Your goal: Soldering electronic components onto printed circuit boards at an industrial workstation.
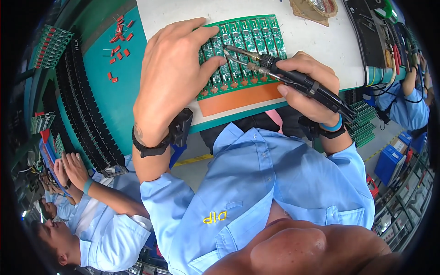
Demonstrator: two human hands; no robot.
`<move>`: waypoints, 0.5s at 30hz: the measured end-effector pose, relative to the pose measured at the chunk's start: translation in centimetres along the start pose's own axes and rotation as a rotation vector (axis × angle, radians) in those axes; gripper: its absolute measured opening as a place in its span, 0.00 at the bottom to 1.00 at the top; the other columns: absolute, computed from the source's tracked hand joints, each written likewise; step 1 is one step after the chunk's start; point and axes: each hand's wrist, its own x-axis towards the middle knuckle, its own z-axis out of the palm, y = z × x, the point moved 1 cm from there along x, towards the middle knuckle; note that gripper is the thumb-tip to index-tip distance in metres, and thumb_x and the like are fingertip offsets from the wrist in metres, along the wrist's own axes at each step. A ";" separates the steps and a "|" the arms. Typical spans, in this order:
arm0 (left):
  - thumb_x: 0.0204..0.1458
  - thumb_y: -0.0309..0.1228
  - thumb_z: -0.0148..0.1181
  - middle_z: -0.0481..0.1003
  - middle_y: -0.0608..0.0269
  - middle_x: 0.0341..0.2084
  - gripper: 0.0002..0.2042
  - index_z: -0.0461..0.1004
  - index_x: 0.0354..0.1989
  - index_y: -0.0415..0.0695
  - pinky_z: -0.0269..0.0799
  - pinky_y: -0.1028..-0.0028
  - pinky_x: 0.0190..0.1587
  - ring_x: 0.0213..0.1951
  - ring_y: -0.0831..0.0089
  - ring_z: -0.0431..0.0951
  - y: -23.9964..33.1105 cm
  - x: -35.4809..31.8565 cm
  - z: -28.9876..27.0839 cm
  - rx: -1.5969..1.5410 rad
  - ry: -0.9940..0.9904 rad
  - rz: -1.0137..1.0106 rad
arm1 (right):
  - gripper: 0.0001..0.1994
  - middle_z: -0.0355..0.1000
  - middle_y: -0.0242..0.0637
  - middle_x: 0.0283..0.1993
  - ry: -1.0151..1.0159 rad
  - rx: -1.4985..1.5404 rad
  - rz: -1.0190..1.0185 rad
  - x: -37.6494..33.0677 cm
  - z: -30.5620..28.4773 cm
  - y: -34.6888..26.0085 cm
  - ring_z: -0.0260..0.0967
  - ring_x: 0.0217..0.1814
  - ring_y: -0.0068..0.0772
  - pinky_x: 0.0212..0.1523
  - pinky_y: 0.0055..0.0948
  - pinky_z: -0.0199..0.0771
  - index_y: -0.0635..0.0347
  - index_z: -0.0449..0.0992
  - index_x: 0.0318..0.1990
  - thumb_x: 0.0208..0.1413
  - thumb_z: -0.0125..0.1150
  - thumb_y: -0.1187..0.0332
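Observation:
A panel of narrow green circuit boards (256,43) lies on the white work surface, over an orange strip (243,100). My left hand (169,66) grips the panel's left side, with thumb and fingertips pressing on the boards. In my right hand (311,82) is a black soldering iron (314,88) with a thin metal feed tube fixed alongside it. Its tip points left and rests on or just above the boards near my left thumb; contact is hard to tell.
Loose red components (120,36) with wire leads lie on the green mat (98,64) at left, beside a black slotted conveyor (85,91). At the back right sits a tip-cleaning dish (321,7). Stacked green boards (362,123) stand right. Co-workers sit on both sides.

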 end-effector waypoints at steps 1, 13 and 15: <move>0.45 0.33 0.75 0.79 0.52 0.55 0.20 0.83 0.48 0.42 0.70 0.56 0.62 0.58 0.52 0.76 0.0 0.0 0.0 0.001 -0.002 -0.001 | 0.20 0.77 0.44 0.36 -0.001 0.007 0.003 0.0 0.0 0.0 0.73 0.35 0.33 0.37 0.28 0.71 0.71 0.79 0.50 0.46 0.70 0.79; 0.46 0.35 0.75 0.79 0.51 0.55 0.21 0.83 0.49 0.43 0.69 0.56 0.62 0.59 0.53 0.76 0.2 -0.1 -0.2 0.019 -0.024 -0.011 | 0.20 0.76 0.42 0.35 -0.011 -0.001 0.005 0.4 0.1 -0.5 0.73 0.35 0.32 0.38 0.27 0.71 0.69 0.79 0.50 0.47 0.69 0.79; 0.47 0.35 0.75 0.79 0.51 0.55 0.21 0.83 0.50 0.43 0.69 0.56 0.62 0.59 0.53 0.76 0.2 -0.2 -0.1 0.035 -0.022 -0.011 | 0.20 0.76 0.42 0.35 -0.015 0.000 -0.009 0.5 0.0 -0.6 0.73 0.35 0.32 0.38 0.27 0.71 0.70 0.79 0.50 0.47 0.69 0.79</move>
